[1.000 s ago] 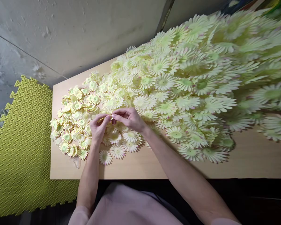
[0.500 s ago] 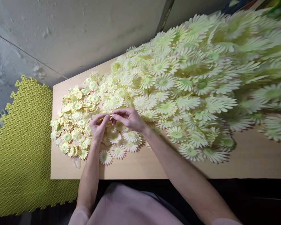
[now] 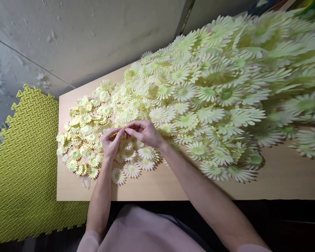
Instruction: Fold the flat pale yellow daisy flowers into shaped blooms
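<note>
My left hand and my right hand meet fingertip to fingertip above a heap of artificial daisy heads. Each is closed in a pinch, thumb against forefinger. Whatever sits between the fingertips is too small and too covered to name. Small pale yellow flower heads with green centres lie left of my left hand. Under and in front of both wrists are a few larger cream flower heads with pinkish petal tips. More large flower heads pile up to the right of my right hand.
The light wooden table carries the flowers, which reach its far right end. A grey stained wall runs along the back. Yellow-green foam matting stands at the left edge. A bit of clear plastic lies near the small flowers.
My left fingertips have shifted very slightly right, closer to the right ones. The pale speck between the fingertips is now less visible. The flowers have not moved.
</note>
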Demonstrator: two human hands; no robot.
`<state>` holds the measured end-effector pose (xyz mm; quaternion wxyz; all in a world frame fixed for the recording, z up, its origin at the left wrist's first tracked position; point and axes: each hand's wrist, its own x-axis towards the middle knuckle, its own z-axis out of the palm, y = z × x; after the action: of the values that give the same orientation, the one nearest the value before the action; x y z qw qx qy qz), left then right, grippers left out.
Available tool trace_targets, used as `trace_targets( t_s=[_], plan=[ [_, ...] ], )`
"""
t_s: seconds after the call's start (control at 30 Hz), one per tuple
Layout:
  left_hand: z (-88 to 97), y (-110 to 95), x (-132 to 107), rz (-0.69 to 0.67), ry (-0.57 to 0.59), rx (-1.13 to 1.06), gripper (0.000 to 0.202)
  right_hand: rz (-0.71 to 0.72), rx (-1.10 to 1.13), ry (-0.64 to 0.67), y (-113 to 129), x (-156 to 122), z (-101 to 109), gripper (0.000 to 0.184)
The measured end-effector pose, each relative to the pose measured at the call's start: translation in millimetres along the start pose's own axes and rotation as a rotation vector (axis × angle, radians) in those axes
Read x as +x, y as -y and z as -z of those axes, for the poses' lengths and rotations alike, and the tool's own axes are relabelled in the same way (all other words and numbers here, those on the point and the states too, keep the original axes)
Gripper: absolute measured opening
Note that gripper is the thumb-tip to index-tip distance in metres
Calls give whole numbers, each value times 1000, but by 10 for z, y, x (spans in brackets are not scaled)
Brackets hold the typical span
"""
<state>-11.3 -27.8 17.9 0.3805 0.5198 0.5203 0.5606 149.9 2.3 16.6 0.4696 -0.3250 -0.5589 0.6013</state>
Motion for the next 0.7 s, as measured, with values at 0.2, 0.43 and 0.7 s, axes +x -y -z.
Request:
trace_targets(
  t_s=[0.2,0.43,0.7],
  plan=[
    [0,68,16,112,-147,-156,17,0,-23,10,14,-4,-2,14],
    [31,75,64,115,-340,-269,16,41,215,-150,9,19,63,12],
    [27,59,36,23,-289,-95,20,65,175,-378,59,47,113,36]
  ],
)
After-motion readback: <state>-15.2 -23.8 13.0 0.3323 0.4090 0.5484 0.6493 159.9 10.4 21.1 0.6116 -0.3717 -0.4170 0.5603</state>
